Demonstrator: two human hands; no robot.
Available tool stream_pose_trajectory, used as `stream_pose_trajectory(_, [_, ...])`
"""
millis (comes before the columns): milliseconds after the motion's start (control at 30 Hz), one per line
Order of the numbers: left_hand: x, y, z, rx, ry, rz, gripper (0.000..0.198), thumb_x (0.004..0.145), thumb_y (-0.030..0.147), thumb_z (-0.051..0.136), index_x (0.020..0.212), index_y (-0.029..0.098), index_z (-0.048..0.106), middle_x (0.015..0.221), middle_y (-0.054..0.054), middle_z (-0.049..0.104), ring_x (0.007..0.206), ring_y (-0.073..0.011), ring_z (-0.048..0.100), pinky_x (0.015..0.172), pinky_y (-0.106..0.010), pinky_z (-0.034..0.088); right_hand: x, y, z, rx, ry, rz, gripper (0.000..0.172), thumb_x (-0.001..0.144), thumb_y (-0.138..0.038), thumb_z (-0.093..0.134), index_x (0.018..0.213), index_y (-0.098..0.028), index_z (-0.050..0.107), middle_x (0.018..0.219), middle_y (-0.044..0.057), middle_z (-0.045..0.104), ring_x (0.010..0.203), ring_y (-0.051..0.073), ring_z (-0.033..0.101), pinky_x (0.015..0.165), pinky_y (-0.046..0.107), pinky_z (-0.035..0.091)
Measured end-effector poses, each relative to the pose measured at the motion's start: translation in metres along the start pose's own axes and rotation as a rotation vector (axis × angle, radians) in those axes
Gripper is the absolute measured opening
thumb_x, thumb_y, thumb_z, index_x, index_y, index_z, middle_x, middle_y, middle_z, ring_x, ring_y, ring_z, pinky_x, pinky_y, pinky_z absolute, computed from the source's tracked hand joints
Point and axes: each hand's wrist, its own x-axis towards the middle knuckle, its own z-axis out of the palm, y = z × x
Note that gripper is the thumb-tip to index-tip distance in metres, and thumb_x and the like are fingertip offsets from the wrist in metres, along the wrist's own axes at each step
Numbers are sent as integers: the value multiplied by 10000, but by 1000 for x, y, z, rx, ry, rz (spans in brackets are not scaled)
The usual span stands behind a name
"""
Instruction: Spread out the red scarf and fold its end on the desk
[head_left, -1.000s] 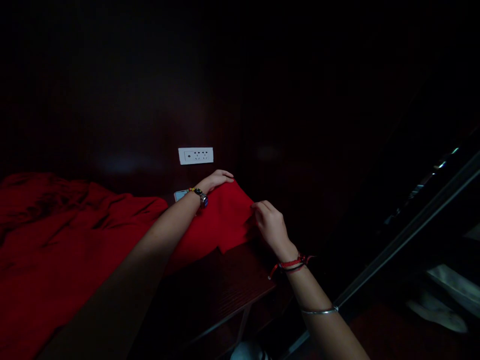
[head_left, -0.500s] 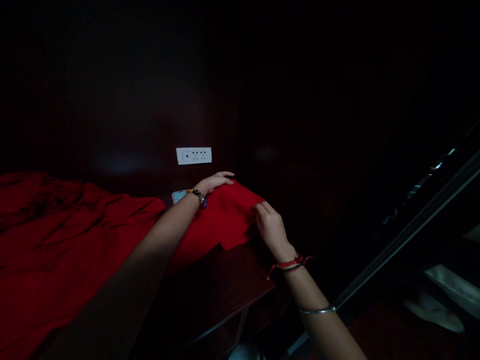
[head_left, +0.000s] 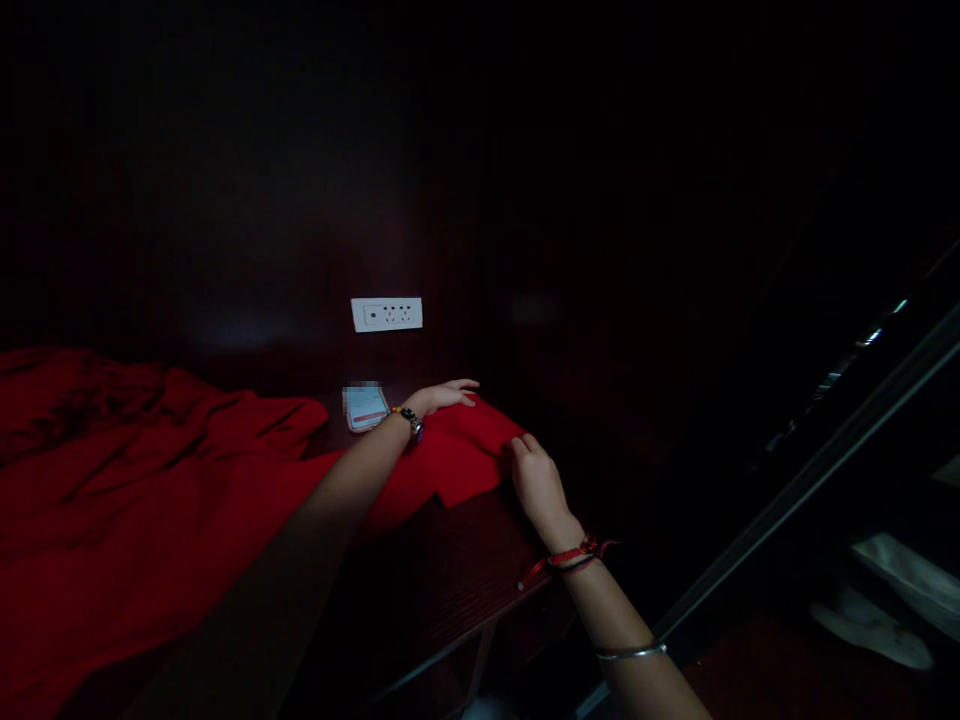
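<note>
A large piece of red cloth (head_left: 465, 455) lies across a dark wooden surface, its near end narrowing like a sleeve with a small notch in the lower edge. My left hand (head_left: 442, 395) rests on the cloth's far edge, palm down, fingers stretched out. At the cloth's right corner, my right hand (head_left: 538, 485) pinches the edge between thumb and fingers. The cloth's wide part (head_left: 150, 480) spreads to the left, wrinkled at the back. Just left of my left wrist lies a phone (head_left: 367, 408) with a lit screen.
A white wall socket (head_left: 387, 314) sits on the dark wall behind. The wooden tabletop (head_left: 465, 570) shows its front edge below the cloth. On the right a metal rail (head_left: 787, 485) slants upward, with pale shoes (head_left: 874, 630) on the floor beyond. The room is dim.
Both hands have come slightly lower, with the cloth's far edge lowered between them. More of the phone shows beside my left wrist.
</note>
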Motion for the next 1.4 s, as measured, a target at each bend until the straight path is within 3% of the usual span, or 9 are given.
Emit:
stream_pose_trajectory(233, [1,0,4,323,292,76,349,774,141,468,1122,122,487,1142,-114,525,1062,-188,479,921,-313,358,1,11,13,79,5,47,262,781,-19,364,870,-156,568,847,69,556,693,134,532,615,219,372])
stream_pose_trajectory(333, [-18,8,4,425,383,125,341,819,218,422,1148,139,468,1208,-116,456,1139,-211,397,973,-369,286,4,18,19,196,60,61,219,783,-46,391,854,-147,572,826,69,563,730,144,540,643,221,381])
stream_pose_trajectory(433, [-67,13,14,519,396,162,419,828,353,410,1210,181,413,1256,-108,401,1155,-236,370,967,-430,272,5,24,24,264,87,69,178,769,-65,424,833,-145,569,815,69,567,740,155,542,652,228,387])
stream_pose_trajectory(567, [-166,4,31,860,162,144,679,748,497,472,1331,262,216,1401,-103,174,1249,-309,204,953,-490,261,5,27,29,260,70,74,193,756,-59,423,843,-150,569,823,71,567,742,154,544,645,228,389])
stream_pose_trajectory(733, [-241,-13,34,959,33,24,621,804,220,387,1360,260,113,1365,-78,291,1188,-224,355,923,-343,354,3,24,30,163,3,90,230,755,-41,405,873,-152,568,843,76,561,740,145,551,628,219,381])
stream_pose_trajectory(933, [-230,-2,16,1091,27,-113,510,780,71,351,1277,188,357,1161,-118,520,1003,-197,536,795,-294,444,1,20,26,56,-32,84,237,772,-48,396,902,-156,562,878,82,552,710,139,547,598,220,374])
stream_pose_trajectory(1167, [-243,45,-18,1397,318,-84,445,769,14,353,1151,189,501,1092,-107,567,974,-228,546,791,-349,433,2,23,27,187,140,-4,255,766,-54,398,909,-152,584,885,83,567,773,159,545,700,256,398])
stream_pose_trajectory(1267, [-258,42,-12,1444,258,-126,445,744,-19,362,1098,178,546,1039,-119,588,929,-241,566,761,-360,438,3,23,28,278,175,-53,249,763,-55,394,870,-151,597,861,74,582,784,166,544,731,276,398])
stream_pose_trajectory(1400, [-270,19,10,1392,27,-227,453,737,-49,325,1040,169,581,953,-113,617,770,-218,610,642,-323,463,0,21,27,303,139,-82,278,729,-17,397,849,-151,608,850,66,592,805,167,539,736,279,388])
